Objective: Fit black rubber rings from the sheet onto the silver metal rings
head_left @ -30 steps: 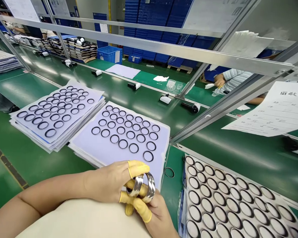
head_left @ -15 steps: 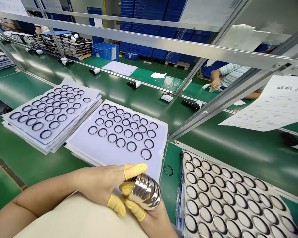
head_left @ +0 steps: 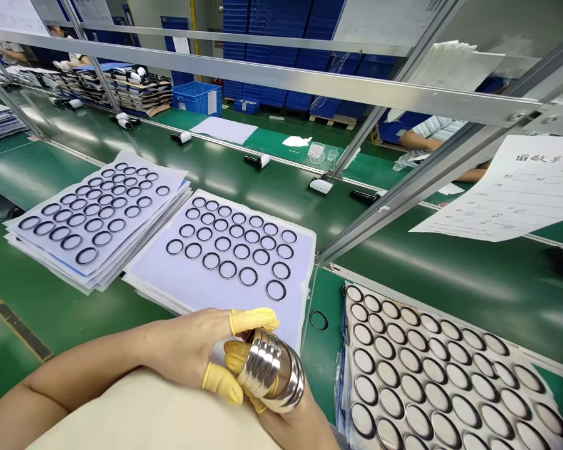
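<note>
My left hand (head_left: 194, 344), in yellow finger cots, reaches in from the left. Its fingers close on the near end of a row of shiny metal rings (head_left: 263, 362). These rings are strung around the fingers of my right hand (head_left: 293, 415), which comes up from the lower right. A gap parts the row into a group at the fingertips and a group nearer the knuckles. The rings partly hide my right fingers. Just beyond my hands, a white sheet (head_left: 159, 281) carries rows of dark-edged rings. One loose ring (head_left: 319, 320) lies on the green table to its right.
Another ring-covered sheet stack (head_left: 94, 265) stands at left, and a beige sheet full of rings (head_left: 356, 369) at right. Metal frame bars (head_left: 263, 72) cross ahead. Behind them, black-and-white parts (head_left: 257, 161) lie on a green belt. A co-worker's arm (head_left: 420, 140) shows beyond.
The rings on my right hand have parted into two groups, with some drawn toward the fingertips by my left hand. Parts on the belt have shifted slightly right. The co-worker's arm has moved.
</note>
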The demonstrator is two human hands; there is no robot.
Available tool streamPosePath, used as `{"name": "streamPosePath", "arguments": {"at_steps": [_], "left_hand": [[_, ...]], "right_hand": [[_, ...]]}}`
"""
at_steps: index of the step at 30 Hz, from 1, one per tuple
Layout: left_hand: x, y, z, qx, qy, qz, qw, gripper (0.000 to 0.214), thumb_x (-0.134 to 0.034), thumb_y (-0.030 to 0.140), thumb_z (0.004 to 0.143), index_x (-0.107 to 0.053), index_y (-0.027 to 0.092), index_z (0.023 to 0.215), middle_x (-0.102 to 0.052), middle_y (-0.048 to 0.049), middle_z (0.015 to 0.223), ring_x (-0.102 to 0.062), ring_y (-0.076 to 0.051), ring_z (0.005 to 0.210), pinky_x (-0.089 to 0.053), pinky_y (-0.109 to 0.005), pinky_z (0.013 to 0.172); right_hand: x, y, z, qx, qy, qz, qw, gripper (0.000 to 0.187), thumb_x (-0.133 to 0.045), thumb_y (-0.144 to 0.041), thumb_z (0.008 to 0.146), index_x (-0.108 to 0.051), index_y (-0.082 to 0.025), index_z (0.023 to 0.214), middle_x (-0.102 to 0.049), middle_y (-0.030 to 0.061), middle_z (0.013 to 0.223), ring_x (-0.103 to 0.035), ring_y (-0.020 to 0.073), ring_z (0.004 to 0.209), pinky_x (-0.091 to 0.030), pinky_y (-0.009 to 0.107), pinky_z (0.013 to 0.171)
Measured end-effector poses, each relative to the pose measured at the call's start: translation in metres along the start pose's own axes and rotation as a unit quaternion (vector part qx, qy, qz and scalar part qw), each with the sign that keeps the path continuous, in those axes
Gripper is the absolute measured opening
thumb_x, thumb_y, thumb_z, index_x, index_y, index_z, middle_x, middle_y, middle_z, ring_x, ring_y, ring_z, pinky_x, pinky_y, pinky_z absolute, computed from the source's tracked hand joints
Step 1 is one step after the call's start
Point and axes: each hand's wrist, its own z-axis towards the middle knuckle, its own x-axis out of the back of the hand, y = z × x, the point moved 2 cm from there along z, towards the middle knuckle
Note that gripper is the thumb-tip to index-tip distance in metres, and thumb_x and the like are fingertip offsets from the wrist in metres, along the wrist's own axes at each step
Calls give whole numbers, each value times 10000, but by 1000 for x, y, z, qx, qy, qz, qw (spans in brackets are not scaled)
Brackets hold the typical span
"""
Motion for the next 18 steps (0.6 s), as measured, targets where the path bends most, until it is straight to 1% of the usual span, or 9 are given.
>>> {"name": "streamPosePath", "arguments": {"at_steps": [3, 5, 7, 9, 10, 11, 13, 15, 18], "left_hand": [[1, -1, -3, 6, 15, 9, 1000, 820, -719, 407, 800, -280, 270, 1479, -449, -141, 1447, -457, -279, 1299, -374, -397, 1066], [2, -3, -6, 13, 50, 6, 999, 787, -726, 434, 785, -337, 256, 1446, -489, -144, 1388, -475, -275, 1256, -375, -420, 1052], [5, -5, -8, 32, 107, -35, 993, 654, -730, 462, 771, -476, 226, 1325, -582, -115, 1206, -552, -233, 1086, -436, -396, 963], [6, -10, -10, 77, 128, -146, 978, 481, -696, 500, 791, -576, 185, 1135, -631, -52, 931, -586, -155, 808, -494, -314, 780], [5, -12, -11, 103, 103, -219, 965, 446, -670, 522, 806, -590, 169, 1067, -625, -22, 802, -568, -119, 670, -486, -258, 659], [3, -15, -10, 129, 54, -292, 946, 443, -639, 540, 824, -591, 156, 1038, -605, 3, 690, -533, -91, 547, -442, -206, 541], [-3, -18, -9, 161, -76, -402, 898, 479, -603, 565, 840, -588, 136, 1054, -548, 41, 527, -438, -64, 367, -323, -161, 377], [-9, -22, -7, 181, -171, -453, 856, 492, -630, 558, 821, -589, 129, 1058, -522, 53, 458, -392, -71, 289, -282, -157, 297], [-16, -28, -2, 208, -226, -504, 807, 475, -678, 542, 780, -599, 130, 1003, -570, 25, 453, -457, -115, 278, -364, -179, 270]], "right_hand": [[0, 0, -1, 12, 7, -15, 1000, 329, -489, -139, 914, -609, -231, 1206, -746, 65, 1002, -667, 212, 1007, -576, 309, 830], [0, 1, -3, 16, 9, -32, 999, 310, -492, -128, 906, -626, -226, 1168, -748, 64, 993, -673, 211, 989, -575, 309, 830], [1, 0, -4, 16, 15, -50, 999, 279, -506, -124, 889, -641, -222, 1112, -746, 76, 1001, -678, 228, 967, -578, 322, 809], [2, -1, -2, 13, 6, -46, 999, 256, -506, -120, 876, -636, -228, 1068, -747, 87, 962, -690, 241, 896, -579, 341, 763], [2, -2, 0, 8, -5, -34, 999, 251, -493, -110, 872, -630, -235, 1041, -747, 81, 898, -694, 238, 828, -576, 342, 725], [2, -2, 3, 0, -19, -19, 1000, 245, -477, -99, 870, -624, -242, 1005, -737, 69, 819, -689, 231, 751, -567, 339, 682], [1, -2, 10, -21, -40, 16, 999, 239, -449, -79, 865, -606, -254, 906, -685, 33, 668, -644, 207, 601, -533, 322, 596], [1, -2, 17, -42, -39, 42, 997, 234, -437, -74, 862, -574, -255, 806, -617, 5, 581, -584, 188, 513, -489, 308, 536], [1, -1, 22, -49, -41, 52, 997, 263, -423, -53, 846, -503, -248, 689, -540, -17, 536, -495, 164, 469, -417, 292, 489]]}}
